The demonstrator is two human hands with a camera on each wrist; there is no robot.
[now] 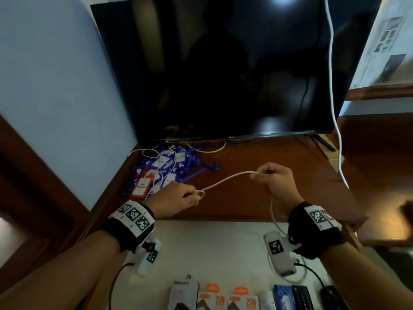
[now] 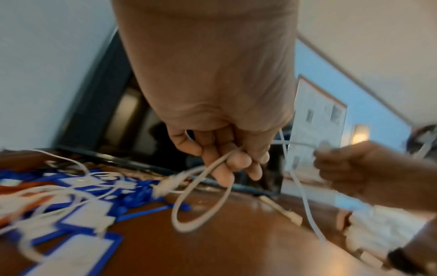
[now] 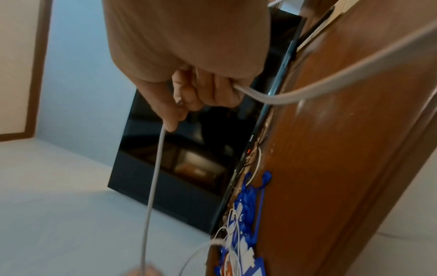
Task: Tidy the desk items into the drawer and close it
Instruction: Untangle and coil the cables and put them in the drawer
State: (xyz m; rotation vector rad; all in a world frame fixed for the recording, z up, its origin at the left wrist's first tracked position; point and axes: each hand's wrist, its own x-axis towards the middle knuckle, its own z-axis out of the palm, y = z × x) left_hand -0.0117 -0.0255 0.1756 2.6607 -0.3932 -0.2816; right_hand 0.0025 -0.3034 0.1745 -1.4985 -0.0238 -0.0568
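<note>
A white cable (image 1: 225,180) stretches in the air between my two hands above the wooden desk (image 1: 257,175). My left hand (image 1: 190,196) grips a small loop of the cable (image 2: 201,201) in curled fingers. My right hand (image 1: 266,175) pinches the cable (image 3: 153,177) further along, and the rest hangs past my right wrist toward the open drawer (image 1: 212,247). On the desk's left lies a heap of blue lanyards and badge holders (image 1: 165,166), with a red badge holder (image 1: 140,185) and thin white cables tangled in it.
A black screen (image 1: 223,68) stands at the back of the desk. Another white cord (image 1: 333,86) hangs down on the right. Several small boxes (image 1: 223,296) line the front of the white-lined drawer. A blue wall stands at the left.
</note>
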